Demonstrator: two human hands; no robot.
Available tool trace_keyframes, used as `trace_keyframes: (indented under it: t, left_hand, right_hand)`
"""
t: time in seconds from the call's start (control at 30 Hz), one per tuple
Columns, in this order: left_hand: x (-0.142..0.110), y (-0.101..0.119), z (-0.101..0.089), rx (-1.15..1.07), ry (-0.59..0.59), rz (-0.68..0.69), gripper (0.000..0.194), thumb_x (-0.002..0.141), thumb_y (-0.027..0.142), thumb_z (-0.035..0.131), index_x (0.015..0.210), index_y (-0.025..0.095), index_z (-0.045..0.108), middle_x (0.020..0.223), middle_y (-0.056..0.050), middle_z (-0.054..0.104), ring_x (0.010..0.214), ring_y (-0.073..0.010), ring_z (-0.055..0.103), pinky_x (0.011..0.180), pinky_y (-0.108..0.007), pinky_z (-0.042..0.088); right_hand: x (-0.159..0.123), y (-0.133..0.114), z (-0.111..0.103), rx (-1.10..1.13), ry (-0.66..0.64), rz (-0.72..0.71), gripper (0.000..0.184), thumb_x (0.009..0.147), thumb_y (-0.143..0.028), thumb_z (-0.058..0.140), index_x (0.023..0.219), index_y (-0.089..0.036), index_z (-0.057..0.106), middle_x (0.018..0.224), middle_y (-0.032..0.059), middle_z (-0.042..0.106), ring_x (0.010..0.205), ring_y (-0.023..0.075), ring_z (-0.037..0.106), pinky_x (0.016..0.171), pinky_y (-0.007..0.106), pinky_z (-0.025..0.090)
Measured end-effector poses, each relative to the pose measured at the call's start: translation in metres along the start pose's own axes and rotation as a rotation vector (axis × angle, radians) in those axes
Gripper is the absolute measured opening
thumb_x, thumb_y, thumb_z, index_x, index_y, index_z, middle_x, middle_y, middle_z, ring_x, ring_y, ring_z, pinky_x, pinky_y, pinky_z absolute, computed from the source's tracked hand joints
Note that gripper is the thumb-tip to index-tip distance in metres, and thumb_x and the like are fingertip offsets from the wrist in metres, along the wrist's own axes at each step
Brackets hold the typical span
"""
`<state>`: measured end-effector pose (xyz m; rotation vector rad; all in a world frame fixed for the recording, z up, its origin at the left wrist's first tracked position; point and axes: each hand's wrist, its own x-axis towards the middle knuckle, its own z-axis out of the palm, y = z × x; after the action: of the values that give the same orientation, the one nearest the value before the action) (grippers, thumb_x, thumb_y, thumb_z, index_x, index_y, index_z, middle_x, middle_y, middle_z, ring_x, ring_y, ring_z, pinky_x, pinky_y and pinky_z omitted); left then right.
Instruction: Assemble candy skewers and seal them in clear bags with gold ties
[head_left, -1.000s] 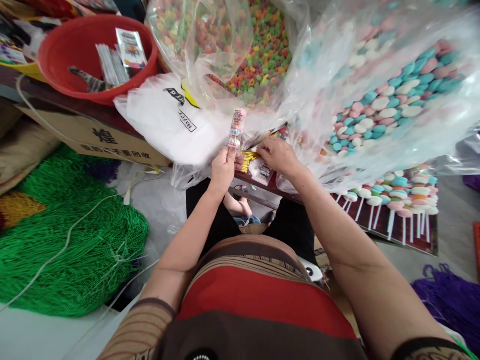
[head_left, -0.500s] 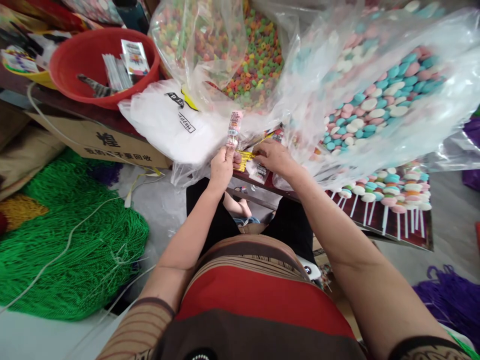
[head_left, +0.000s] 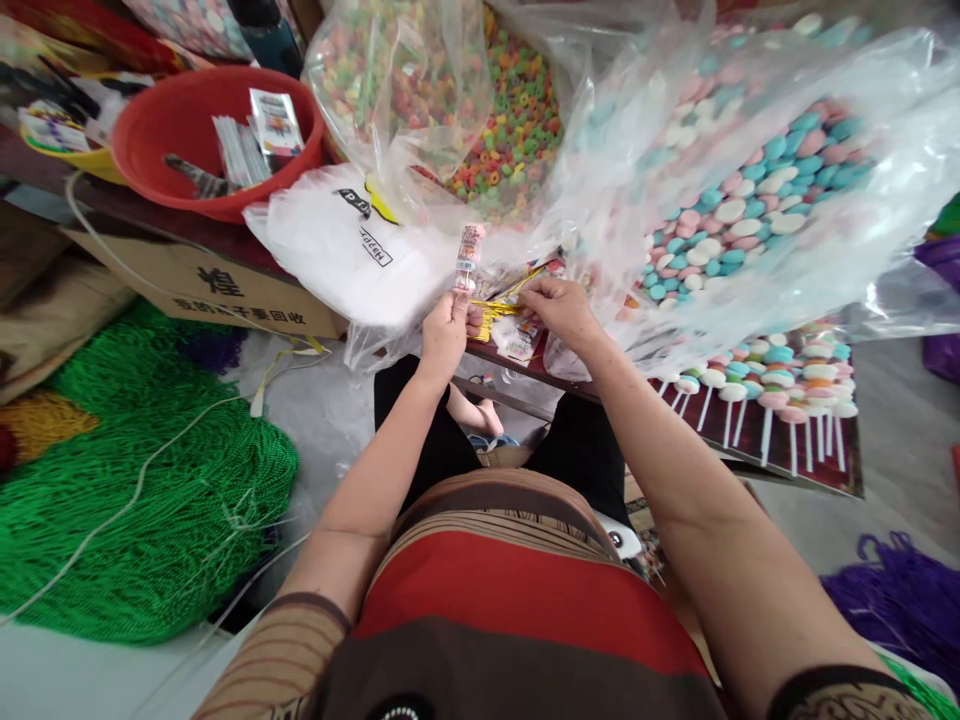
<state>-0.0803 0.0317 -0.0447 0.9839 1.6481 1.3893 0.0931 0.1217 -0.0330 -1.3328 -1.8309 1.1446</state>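
Note:
My left hand (head_left: 445,332) is closed around the lower end of a small clear printed bag of pink and white candy (head_left: 469,258), held upright. Just right of those fingers, at the table edge, lies a bunch of thin yellow twist ties (head_left: 486,322). My right hand (head_left: 561,308) pinches with thumb and forefinger at the right end of a yellow tie by the bunch; its other fingers are curled. Small printed wrappers (head_left: 517,338) lie beneath the right fingertips, partly covered by them.
Behind my hands stand a clear bag of ring candies (head_left: 517,120) and a large bag of pink, blue and white candies (head_left: 739,215). White printed bags (head_left: 330,250) and a red basin (head_left: 210,205) are at left. Candy sticks (head_left: 765,425) lie at right; green cord (head_left: 150,500) is heaped at left.
My right hand has shifted slightly right, away from the bunch, with a yellow tie stretching toward its fingertips. My left hand holds still with the candy bag.

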Motion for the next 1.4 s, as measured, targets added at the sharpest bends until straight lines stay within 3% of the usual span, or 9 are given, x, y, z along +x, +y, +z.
trace_keyframes:
  t: [0.17, 0.27, 0.4, 0.53, 0.7, 0.87, 1.0, 1.23, 1.4]
  left_hand:
    - [-0.003, 0.004, -0.003, -0.007, -0.007, 0.03, 0.046, 0.099, 0.063, 0.046, 0.089, 0.02, 0.061, 0.068, 0.0, 0.066, 0.057, -0.0119, 0.064, 0.056, -0.023, 0.052]
    - [-0.016, 0.017, 0.003, -0.057, -0.004, 0.052, 0.044, 0.099, 0.061, 0.05, 0.083, 0.021, 0.058, 0.052, 0.007, 0.05, 0.044, -0.0083, 0.049, 0.048, -0.021, 0.041]
    - [-0.045, 0.047, 0.02, -0.331, -0.181, -0.081, 0.034, 0.097, 0.05, 0.06, 0.079, 0.021, 0.054, 0.05, 0.011, 0.031, 0.038, -0.0047, 0.03, 0.04, -0.019, 0.026]
    - [-0.063, 0.071, 0.032, -0.53, -0.244, -0.28, 0.024, 0.096, 0.03, 0.061, 0.077, 0.02, 0.05, 0.054, 0.011, 0.029, 0.042, -0.0035, 0.025, 0.04, -0.015, 0.021]
    - [-0.068, 0.074, 0.033, -0.584, -0.267, -0.27, 0.033, 0.094, 0.031, 0.063, 0.071, 0.021, 0.042, 0.057, 0.01, 0.028, 0.044, -0.0035, 0.024, 0.04, -0.016, 0.02]
    - [-0.067, 0.07, 0.035, -0.603, -0.247, -0.265, 0.037, 0.097, 0.04, 0.061, 0.071, 0.02, 0.043, 0.057, 0.01, 0.027, 0.044, -0.0037, 0.022, 0.041, -0.017, 0.02]
    - [-0.066, 0.074, 0.035, -0.615, -0.214, -0.311, 0.036, 0.096, 0.042, 0.065, 0.073, 0.019, 0.049, 0.056, 0.01, 0.032, 0.043, -0.0025, 0.02, 0.039, -0.016, 0.018]
    - [-0.075, 0.084, 0.024, -0.712, -0.522, -0.523, 0.041, 0.097, 0.038, 0.061, 0.063, 0.017, 0.05, 0.046, 0.011, 0.024, 0.033, -0.0012, 0.016, 0.034, -0.014, 0.015]
    - [-0.087, 0.082, 0.016, -0.752, -0.793, -0.673, 0.046, 0.099, 0.037, 0.056, 0.058, 0.017, 0.048, 0.042, 0.011, 0.02, 0.029, -0.0026, 0.02, 0.033, -0.014, 0.019]
  right_hand:
    - [-0.021, -0.016, -0.006, 0.078, 0.145, -0.046, 0.014, 0.086, -0.022, 0.061, 0.072, -0.021, 0.06, 0.058, -0.0046, 0.057, 0.056, 0.0127, 0.052, 0.061, 0.028, 0.044]
    - [-0.05, -0.036, -0.009, 0.149, 0.172, -0.086, 0.017, 0.088, -0.032, 0.063, 0.075, -0.023, 0.059, 0.057, -0.0056, 0.053, 0.053, 0.0113, 0.047, 0.056, 0.026, 0.04]
    - [-0.081, -0.058, -0.005, 0.111, 0.19, -0.154, 0.012, 0.087, -0.029, 0.062, 0.076, -0.023, 0.06, 0.06, -0.0054, 0.053, 0.053, 0.0108, 0.046, 0.055, 0.027, 0.039]
    - [-0.09, -0.063, -0.001, -0.098, 0.229, -0.198, 0.011, 0.085, -0.022, 0.057, 0.074, -0.023, 0.059, 0.063, -0.003, 0.059, 0.06, 0.0131, 0.052, 0.061, 0.028, 0.043]
    - [-0.091, -0.063, -0.005, -0.233, 0.253, -0.208, 0.012, 0.084, -0.021, 0.056, 0.072, -0.024, 0.058, 0.061, -0.0023, 0.059, 0.061, 0.0144, 0.054, 0.065, 0.029, 0.046]
    - [-0.094, -0.066, -0.004, -0.164, 0.266, -0.204, 0.012, 0.083, -0.02, 0.059, 0.071, -0.023, 0.059, 0.061, -0.0028, 0.06, 0.058, 0.0133, 0.053, 0.064, 0.029, 0.047]
    - [-0.096, -0.06, -0.008, 0.065, 0.198, -0.183, 0.014, 0.088, -0.031, 0.064, 0.079, -0.021, 0.067, 0.068, -0.002, 0.064, 0.061, 0.0125, 0.054, 0.062, 0.028, 0.046]
    - [-0.104, -0.048, -0.014, 0.419, 0.111, -0.031, 0.04, 0.078, -0.059, 0.08, 0.07, -0.022, 0.065, 0.062, -0.0044, 0.058, 0.056, 0.0106, 0.049, 0.056, 0.026, 0.045]
    - [-0.114, -0.046, -0.026, 0.528, -0.051, -0.042, 0.045, 0.067, -0.067, 0.086, 0.086, -0.027, 0.075, 0.088, 0.0012, 0.075, 0.083, 0.0199, 0.069, 0.077, 0.036, 0.06]
